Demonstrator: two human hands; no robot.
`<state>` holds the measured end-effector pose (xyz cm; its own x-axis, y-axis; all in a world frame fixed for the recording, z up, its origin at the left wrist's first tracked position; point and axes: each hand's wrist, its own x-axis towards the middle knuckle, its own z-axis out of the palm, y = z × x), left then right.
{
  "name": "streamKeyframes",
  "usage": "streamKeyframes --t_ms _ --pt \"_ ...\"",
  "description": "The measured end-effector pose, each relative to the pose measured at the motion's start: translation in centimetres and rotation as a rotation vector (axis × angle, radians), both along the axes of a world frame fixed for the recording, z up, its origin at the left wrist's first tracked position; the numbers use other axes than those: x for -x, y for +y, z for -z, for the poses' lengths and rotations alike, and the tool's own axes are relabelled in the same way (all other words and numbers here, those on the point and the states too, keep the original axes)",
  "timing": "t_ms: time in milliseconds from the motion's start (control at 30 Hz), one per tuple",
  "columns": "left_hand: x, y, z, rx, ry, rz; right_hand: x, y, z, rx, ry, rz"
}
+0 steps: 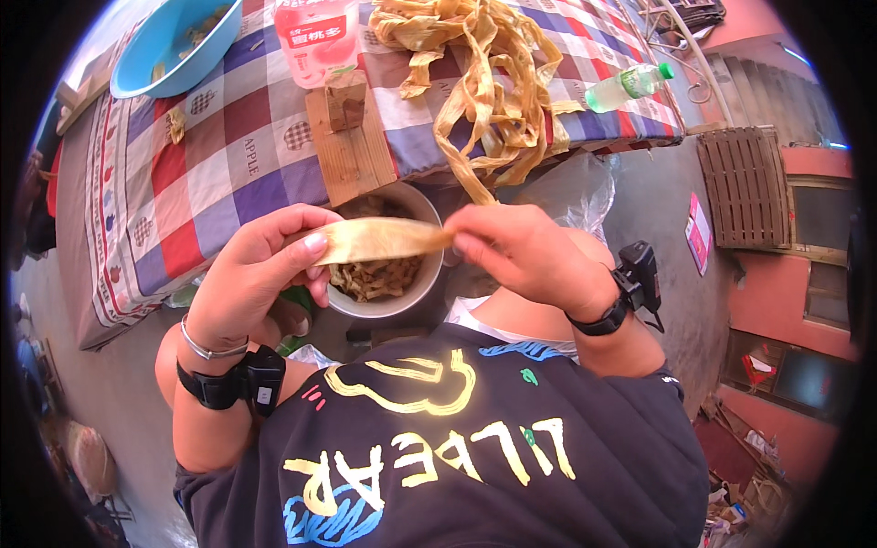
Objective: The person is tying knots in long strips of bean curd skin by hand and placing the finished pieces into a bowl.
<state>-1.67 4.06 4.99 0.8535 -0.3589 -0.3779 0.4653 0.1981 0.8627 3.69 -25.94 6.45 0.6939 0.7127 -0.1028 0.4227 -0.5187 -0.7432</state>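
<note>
A flat, pale-yellow dried strip (384, 240), perhaps a dried vegetable, is stretched between my hands. My left hand (264, 264) pinches one end between thumb and fingers. At the other end, where the strip narrows, my right hand (514, 246) grips it; motion blurs this part slightly. Below the strip stands a white round basin (430, 274) holding several small cut pieces (377, 279). A tangled heap of long dried strips (479, 82) lies on the table, and one strand hangs over the edge towards my right hand.
A checked tablecloth (257, 140) covers the table. On it are a wooden board (349, 161) with a wood block (344, 99), a blue basin (171, 58), a pink drink bottle (318, 44) and a green-capped bottle (627, 88). Clear plastic (575, 192) hangs by the table edge.
</note>
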Motion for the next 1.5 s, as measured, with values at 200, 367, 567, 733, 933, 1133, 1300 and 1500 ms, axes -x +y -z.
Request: streamKeyframes --t_ms 200,367,567,733,933,1133,1300,1500 --pt "-0.8 -2.2 -0.3 -0.222 -0.133 0.219 -0.7 3.1 2.3 -0.237 0.377 -0.316" --pt "-1.3 -3.1 0.4 -0.11 -0.173 -0.025 -1.5 6.1 4.0 -0.44 1.247 -0.25" --pt "-1.5 -3.6 2.2 0.267 -0.008 0.276 -2.7 5.6 2.1 -0.837 1.337 0.039" --pt "-2.0 -4.2 2.5 -0.534 -0.469 -0.11 -3.8 3.6 3.5 -0.458 0.781 0.077" --pt "-3.3 -6.9 2.4 -0.599 -1.146 0.245 0.4 5.5 6.5 -0.184 0.819 -0.608" --pt "-2.9 -4.7 1.1 -0.709 -0.971 0.062 -1.0 4.3 5.8 -0.309 0.876 -0.173" --pt "-1.9 -4.9 2.9 -0.583 -0.586 -0.065 -1.0 4.8 5.1 -0.456 0.912 0.083" --pt "-1.8 -6.5 2.7 -0.587 -0.808 -0.186 -1.5 5.9 5.1 -0.801 0.71 0.305"
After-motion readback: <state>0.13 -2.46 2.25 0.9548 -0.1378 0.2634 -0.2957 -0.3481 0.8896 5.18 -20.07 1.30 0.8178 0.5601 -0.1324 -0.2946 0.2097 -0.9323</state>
